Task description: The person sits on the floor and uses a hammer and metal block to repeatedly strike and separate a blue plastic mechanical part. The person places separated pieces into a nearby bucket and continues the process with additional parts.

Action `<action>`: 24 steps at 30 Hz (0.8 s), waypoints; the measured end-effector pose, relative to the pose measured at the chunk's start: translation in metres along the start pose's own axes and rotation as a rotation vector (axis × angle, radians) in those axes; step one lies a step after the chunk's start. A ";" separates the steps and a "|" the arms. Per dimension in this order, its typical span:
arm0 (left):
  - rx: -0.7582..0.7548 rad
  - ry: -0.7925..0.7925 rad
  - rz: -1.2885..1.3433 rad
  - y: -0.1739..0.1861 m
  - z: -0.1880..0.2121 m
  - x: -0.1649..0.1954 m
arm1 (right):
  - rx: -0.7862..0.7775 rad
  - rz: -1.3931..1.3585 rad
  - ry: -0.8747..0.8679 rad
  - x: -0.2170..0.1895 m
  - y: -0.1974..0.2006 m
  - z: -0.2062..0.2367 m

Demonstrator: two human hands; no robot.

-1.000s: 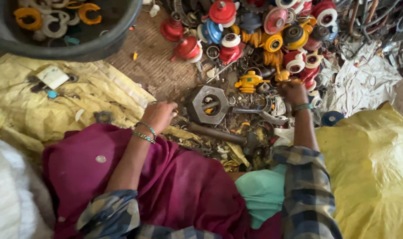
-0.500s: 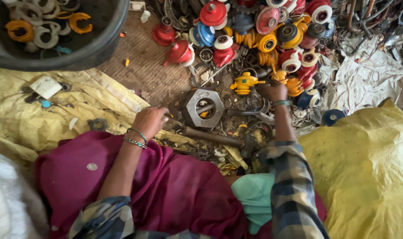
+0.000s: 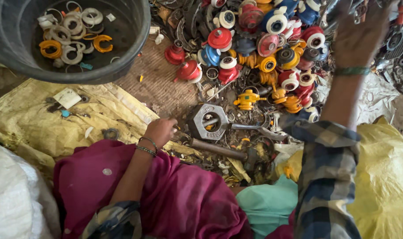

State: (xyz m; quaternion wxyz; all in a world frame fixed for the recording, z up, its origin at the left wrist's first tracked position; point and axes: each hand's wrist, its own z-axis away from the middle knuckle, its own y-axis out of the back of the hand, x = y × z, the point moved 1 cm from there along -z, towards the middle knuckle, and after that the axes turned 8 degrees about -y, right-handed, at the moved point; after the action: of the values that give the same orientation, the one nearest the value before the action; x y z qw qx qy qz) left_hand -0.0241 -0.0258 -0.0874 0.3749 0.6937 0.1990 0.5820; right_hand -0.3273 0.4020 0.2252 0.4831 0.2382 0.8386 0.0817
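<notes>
Bare brown dirt floor (image 3: pixel 159 84) seen from above in soft daylight. Crumpled yellow woven sacks (image 3: pixel 42 128) are spread over it left and right. A white sack (image 3: pixel 9 203) bulges at the lower left. Grey cloth (image 3: pixel 378 102) lies at the right.

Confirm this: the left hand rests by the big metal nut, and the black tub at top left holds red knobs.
Not quite. The head view shows the black tub holding white and orange rings, not red knobs. The left hand does rest by the big metal nut.
</notes>
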 end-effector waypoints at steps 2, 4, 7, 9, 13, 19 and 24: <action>-0.024 0.006 -0.014 0.001 0.001 0.001 | 0.019 -0.045 0.017 -0.006 0.002 0.000; -0.037 0.007 -0.034 0.001 0.001 0.002 | -0.055 -0.027 -0.094 0.007 0.000 0.023; -0.061 0.009 -0.064 0.002 0.002 0.004 | -0.174 0.376 -0.311 0.053 -0.002 0.086; -0.015 0.000 -0.050 0.004 0.004 0.007 | -0.198 0.470 -0.555 0.089 0.000 0.127; -0.079 0.070 -0.020 0.006 0.007 0.009 | -0.405 0.477 -0.478 0.140 0.002 0.182; -0.057 0.069 -0.001 0.011 0.013 0.007 | -0.472 1.119 -0.303 0.162 -0.027 0.222; -0.103 0.095 -0.046 0.014 0.013 0.007 | -0.318 1.147 -0.312 0.156 -0.044 0.218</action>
State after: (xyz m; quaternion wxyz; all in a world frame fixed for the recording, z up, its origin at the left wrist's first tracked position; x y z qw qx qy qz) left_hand -0.0120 -0.0333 -0.0730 0.4135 0.6404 0.2024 0.6147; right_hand -0.2219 0.4180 -0.0242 0.5087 0.5855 0.4738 0.4171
